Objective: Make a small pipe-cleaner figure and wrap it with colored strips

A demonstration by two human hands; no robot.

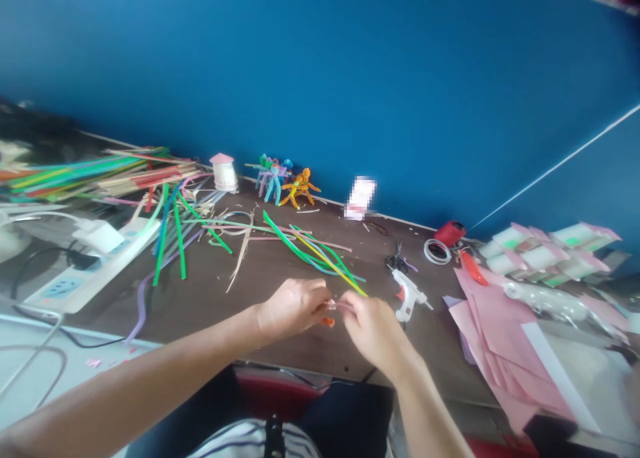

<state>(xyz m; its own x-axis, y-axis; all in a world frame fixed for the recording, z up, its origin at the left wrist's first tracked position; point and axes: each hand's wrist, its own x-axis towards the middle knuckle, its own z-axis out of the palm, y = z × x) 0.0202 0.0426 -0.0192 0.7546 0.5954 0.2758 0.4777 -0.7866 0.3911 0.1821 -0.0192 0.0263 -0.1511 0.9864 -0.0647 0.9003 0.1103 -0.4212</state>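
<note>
A blue wall (320, 78) rises behind a brown worktop (310, 351), and both hands are held over the worktop's near part. Far beyond and to the side of the left hand (293, 308), a heap of coloured strips (75, 175) and a white power strip (90, 265) are placed. To the right of the right hand (370, 328), sheets of pink paper (500, 338) are stacked, and a white glue gun (407, 295) and small scissors (397, 259) lie just beyond that hand. Green and yellow strips (310, 251) are spread ahead of both hands, one end reaching the right hand's knuckles. The fingers of both hands are pressed together, pinching a small pale pink strip (337, 305), whose long axis runs across from hand to hand, slightly nearer the right hand. An orange scrap (327, 322) is seen just under the left fingertips.
</note>
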